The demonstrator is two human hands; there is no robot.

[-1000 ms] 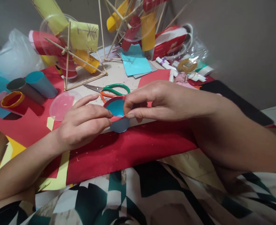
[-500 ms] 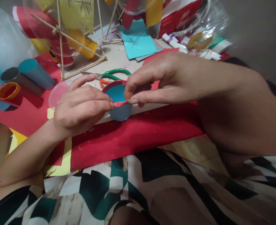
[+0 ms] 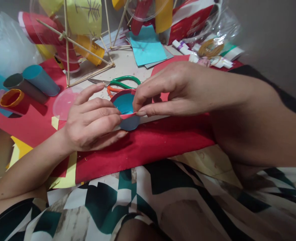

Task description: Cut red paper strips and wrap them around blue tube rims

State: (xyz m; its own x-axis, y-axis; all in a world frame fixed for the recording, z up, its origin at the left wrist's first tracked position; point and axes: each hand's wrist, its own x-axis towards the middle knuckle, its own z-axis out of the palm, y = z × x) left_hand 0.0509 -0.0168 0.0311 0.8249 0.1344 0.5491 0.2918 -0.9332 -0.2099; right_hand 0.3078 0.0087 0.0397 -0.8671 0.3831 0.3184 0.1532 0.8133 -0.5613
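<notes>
A small blue paper cup [image 3: 126, 107] with a red paper rim sits just above the table's near edge. My left hand [image 3: 92, 121] pinches its near rim from the left, index finger raised. My right hand [image 3: 173, 90] pinches the same red rim from the right with thumb and forefinger. Both hands are closed on the cup. Green and orange-handled scissors [image 3: 120, 82] lie right behind it.
Red paper [image 3: 148, 144] hangs over the table's front edge. At left lie a clear plastic disc [image 3: 63, 107], paper tubes [image 3: 34, 83] and a yellow ring [image 3: 11, 97]. Stick-and-paper pinwheel models [image 3: 69, 30], a blue sheet [image 3: 148, 50] and glue tubes [image 3: 185, 50] crowd the back.
Both hands keep pinching the cup's rim and work it slightly. The view has tilted down and shifted a little.
</notes>
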